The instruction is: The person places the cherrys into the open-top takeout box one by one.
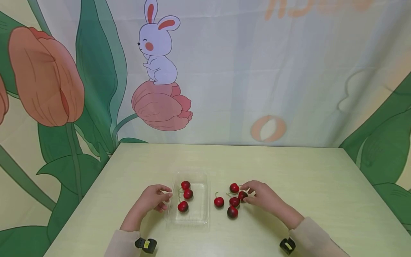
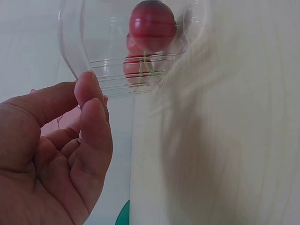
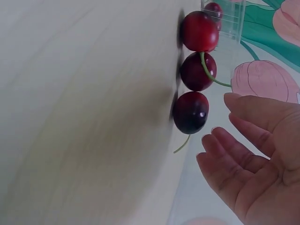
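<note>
A clear plastic box [image 1: 204,217] stands on the table with three red cherries [image 1: 188,193] along its left side. My left hand [image 1: 156,197] holds the box's left rim, thumb and fingertips meeting at the edge in the left wrist view. Several dark red cherries [image 1: 234,202], some with green stems, lie loose to the right of the box. My right hand [image 1: 261,195] is at the right of this group, thumb and fingers apart around the rightmost cherry [image 1: 243,196]. In the right wrist view, a gap shows between the fingertips and the nearest cherry [image 3: 191,112].
The pale wooden table [image 1: 289,167] runs back to a hanging cloth [image 1: 221,71] printed with a rabbit and tulips. Each wrist wears a small black camera, the left one [image 1: 146,245] and the right one [image 1: 287,246] both close over the table.
</note>
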Motion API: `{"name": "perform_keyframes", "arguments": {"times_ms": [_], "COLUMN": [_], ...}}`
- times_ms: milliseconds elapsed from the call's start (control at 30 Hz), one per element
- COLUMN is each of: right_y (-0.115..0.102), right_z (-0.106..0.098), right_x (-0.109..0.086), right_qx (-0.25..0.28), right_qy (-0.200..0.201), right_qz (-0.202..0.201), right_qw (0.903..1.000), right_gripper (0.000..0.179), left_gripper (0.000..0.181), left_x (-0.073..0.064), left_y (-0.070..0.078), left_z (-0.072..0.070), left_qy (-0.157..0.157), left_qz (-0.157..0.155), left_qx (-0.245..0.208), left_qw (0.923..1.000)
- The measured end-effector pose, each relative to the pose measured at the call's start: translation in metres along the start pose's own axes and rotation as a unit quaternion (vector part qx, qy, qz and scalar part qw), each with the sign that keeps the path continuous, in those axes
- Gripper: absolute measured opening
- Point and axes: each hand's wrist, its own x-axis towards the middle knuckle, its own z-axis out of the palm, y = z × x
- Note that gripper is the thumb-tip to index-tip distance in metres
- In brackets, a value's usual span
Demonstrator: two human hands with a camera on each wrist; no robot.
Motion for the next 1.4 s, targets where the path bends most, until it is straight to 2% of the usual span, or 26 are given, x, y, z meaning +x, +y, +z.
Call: {"name": "perform_keyframes", "arguments": {"times_ms": [700,1100,1400], "right_y": [0.006,0.01,0.008], "right_z": [0.01,0.011,0.011], "right_x": [0.011,0.015,0.014], "right_qx": [-0.033,-0.024,-0.022], "right_qy": [-0.021,-0.021,-0.022], "right_qz": [0.027,-0.009,-0.001], "right_qw": [0.9989,0.9995,0.9995], "right_gripper": [0.032,0.031,0.03], "left_gripper": [0.029,0.029,0.029], "left_x": [0.002,0.002,0.003], "left_y": [-0.001,-0.001,-0.003], "left_z": [0.0,0.001,0.001], "left_qy": [-0.001,0.001,0.001], "left_qz": [-0.004,-0.009,-0.006], "left_qx": [-0.005,-0.004,-0.006], "left_qw": [1.0,1.0,1.0]}}
